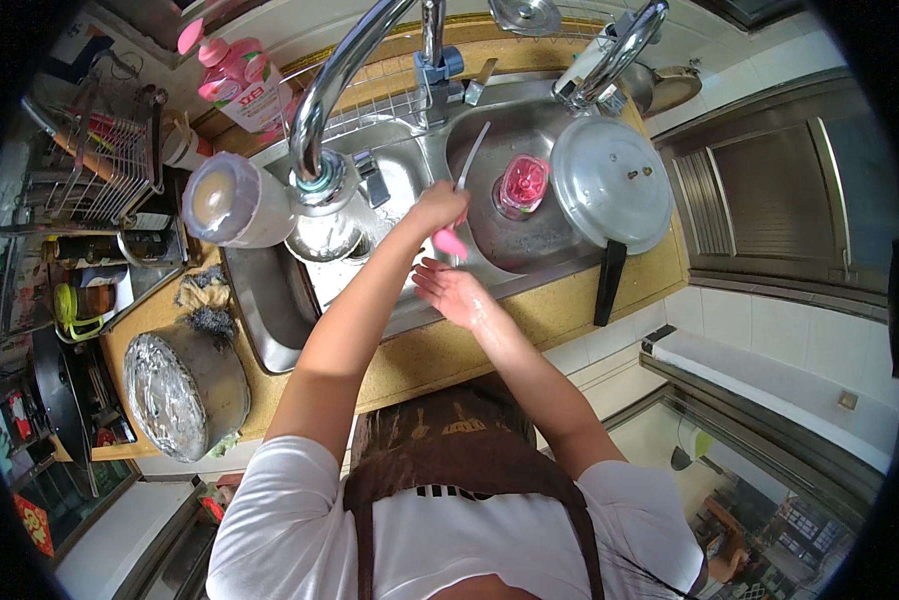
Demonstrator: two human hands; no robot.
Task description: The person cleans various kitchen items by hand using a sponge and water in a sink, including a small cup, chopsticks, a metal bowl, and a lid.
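Over the divider of the steel double sink, my left hand (442,206) grips a pink pump dispenser top (449,244). Its spout end points down towards my right hand, and its pale dip tube (473,154) sticks up from my fist over the right basin. My right hand (447,291) lies just below the pump, palm up, fingers spread, holding nothing; the wrist looks wet or soapy. A pink bottle (523,184) without a cap stands in the right basin (487,236). Beside it, a pressure cooker lid (613,184) with a black handle rests on the sink's right edge.
A chrome faucet with a filter (228,201) arches over the left basin, which holds a metal bowl (326,241). On the left counter are a large pot (187,390), scouring pads (208,300) and a dish rack (104,169). A pink pump bottle (247,90) stands behind the sink.
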